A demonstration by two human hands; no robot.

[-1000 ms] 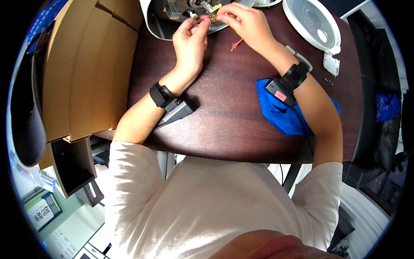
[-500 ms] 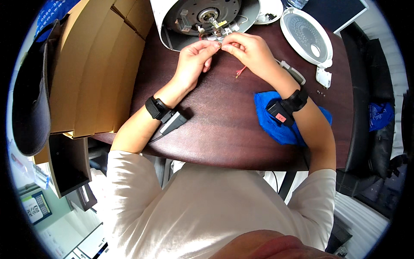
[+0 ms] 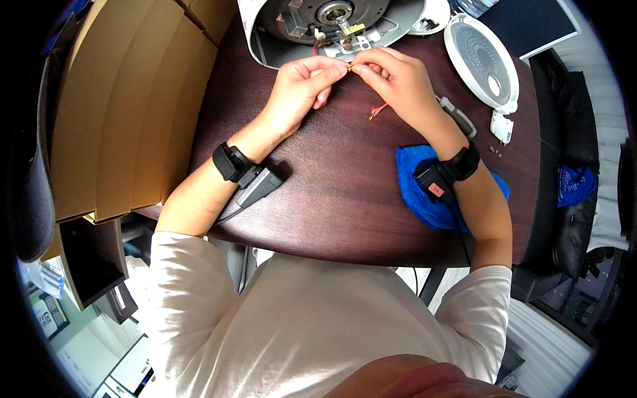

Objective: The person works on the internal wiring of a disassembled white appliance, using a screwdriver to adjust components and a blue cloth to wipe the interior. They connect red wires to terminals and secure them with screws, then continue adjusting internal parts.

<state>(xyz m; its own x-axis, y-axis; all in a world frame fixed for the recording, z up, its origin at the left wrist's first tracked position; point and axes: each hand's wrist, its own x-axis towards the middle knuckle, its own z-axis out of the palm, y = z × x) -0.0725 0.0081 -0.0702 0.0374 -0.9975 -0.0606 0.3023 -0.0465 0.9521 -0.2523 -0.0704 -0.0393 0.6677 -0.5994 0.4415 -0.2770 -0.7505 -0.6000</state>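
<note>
My left hand and my right hand meet just in front of an opened white appliance, whose metal interior shows a round plate and small fittings. Both hands pinch a tiny brass-coloured piece between thumb and forefinger; its shape is too small to make out. A red wire hangs inside the housing, and red leads with metal ends show below my right hand.
The dark wooden table holds a round white lid, a grey-handled tool, a blue cloth and small screws. Tall cardboard borders the left side; a dark panel stands at the back right.
A second ago both hands were up at the appliance's inner fittings; they have come down out of the housing, pinched together on the small piece. The view has also shifted slightly.
</note>
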